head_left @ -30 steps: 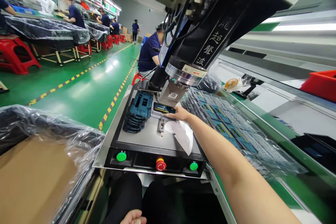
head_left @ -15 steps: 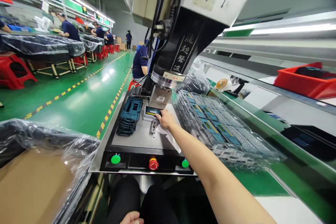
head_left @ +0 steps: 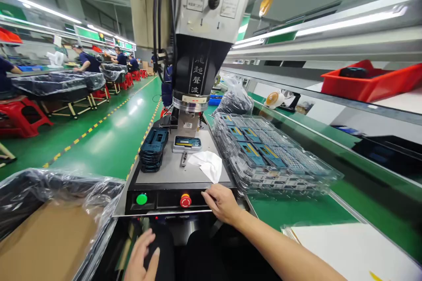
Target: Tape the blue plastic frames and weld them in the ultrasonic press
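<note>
My right hand rests on the right end of the machine's front control panel, its fingers curled, and covers the green button there. Nothing shows in it. My left hand is raised over my lap, fingers apart and holding nothing, below the left green button. Between the hands is a red emergency stop button. On the metal plate, a teal plastic part sits in a pale fixture under the press head. A stack of teal plastic frames stands at its left.
A white cloth lies on the plate. Stacked clear trays with teal parts stand at the right. A plastic-lined bin is at the left. A red bin sits on the shelf. Co-workers sit along the far-left line.
My right hand has left the teal part in the fixture and come back to the right button. My left hand has risen from my lap and opened. The view has turned right.
</note>
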`<action>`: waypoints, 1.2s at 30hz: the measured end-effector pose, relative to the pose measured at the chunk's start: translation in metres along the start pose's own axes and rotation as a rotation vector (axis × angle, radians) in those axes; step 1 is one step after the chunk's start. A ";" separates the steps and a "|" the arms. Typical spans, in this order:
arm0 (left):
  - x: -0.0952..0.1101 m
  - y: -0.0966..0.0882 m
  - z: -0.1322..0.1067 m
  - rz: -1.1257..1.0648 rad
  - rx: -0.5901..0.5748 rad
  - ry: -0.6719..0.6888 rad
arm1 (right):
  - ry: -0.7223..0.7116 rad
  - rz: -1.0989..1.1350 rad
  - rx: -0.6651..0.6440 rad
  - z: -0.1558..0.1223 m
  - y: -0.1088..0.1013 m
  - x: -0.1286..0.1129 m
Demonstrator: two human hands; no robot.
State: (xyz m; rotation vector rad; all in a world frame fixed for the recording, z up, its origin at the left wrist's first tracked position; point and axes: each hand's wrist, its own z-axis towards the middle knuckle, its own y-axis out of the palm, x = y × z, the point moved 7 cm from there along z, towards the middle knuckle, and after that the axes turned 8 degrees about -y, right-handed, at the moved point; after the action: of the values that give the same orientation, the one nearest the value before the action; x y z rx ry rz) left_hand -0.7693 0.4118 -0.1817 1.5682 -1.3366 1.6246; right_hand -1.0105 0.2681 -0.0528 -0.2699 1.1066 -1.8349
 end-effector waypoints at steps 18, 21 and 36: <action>0.058 0.014 0.022 0.564 0.182 0.364 | 0.468 0.086 0.056 -0.073 0.007 0.063; 0.035 0.022 0.009 0.467 0.126 0.358 | 0.518 0.166 0.077 -0.074 0.005 0.065; -0.107 0.046 0.015 0.945 -0.079 0.348 | 0.414 0.209 0.170 -0.069 0.005 0.050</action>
State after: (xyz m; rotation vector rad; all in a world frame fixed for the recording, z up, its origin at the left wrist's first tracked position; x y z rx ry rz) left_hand -0.7810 0.4088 -0.2984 0.5260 -2.0388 2.1751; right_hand -1.0748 0.2666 -0.1093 0.3288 1.1941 -1.8248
